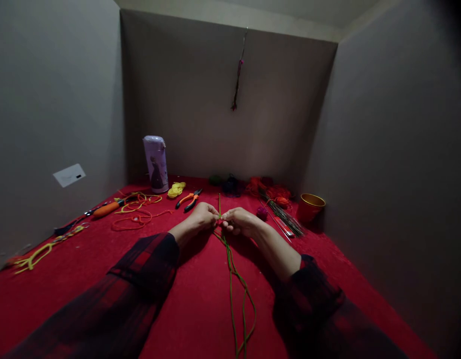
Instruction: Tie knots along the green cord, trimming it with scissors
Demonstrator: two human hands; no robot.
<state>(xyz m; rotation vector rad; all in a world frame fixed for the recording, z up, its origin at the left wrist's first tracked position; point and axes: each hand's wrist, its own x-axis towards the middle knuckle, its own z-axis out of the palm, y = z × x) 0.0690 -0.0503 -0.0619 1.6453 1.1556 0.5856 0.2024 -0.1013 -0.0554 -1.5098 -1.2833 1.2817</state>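
Both hands meet above the red cloth, fingertips nearly touching. My left hand (204,217) is pinched on a green cord (230,257), and my right hand (240,221) pinches the same cord just to the right. One short length of it points away from me beyond the fingers. Its long loose strands trail back toward me over the cloth, forming a loop near the front. The fingers hide the exact spot where the cord is gripped, so I cannot tell whether a knot is there.
Orange-handled pliers (189,199), yellow yarn (176,189) and a purple bottle (156,164) stand or lie ahead on the left. To the right are a magenta ball (262,213), a bundle of thin sticks (284,217) and a red pot (310,208). Grey walls (387,149) enclose the red cloth (200,309).
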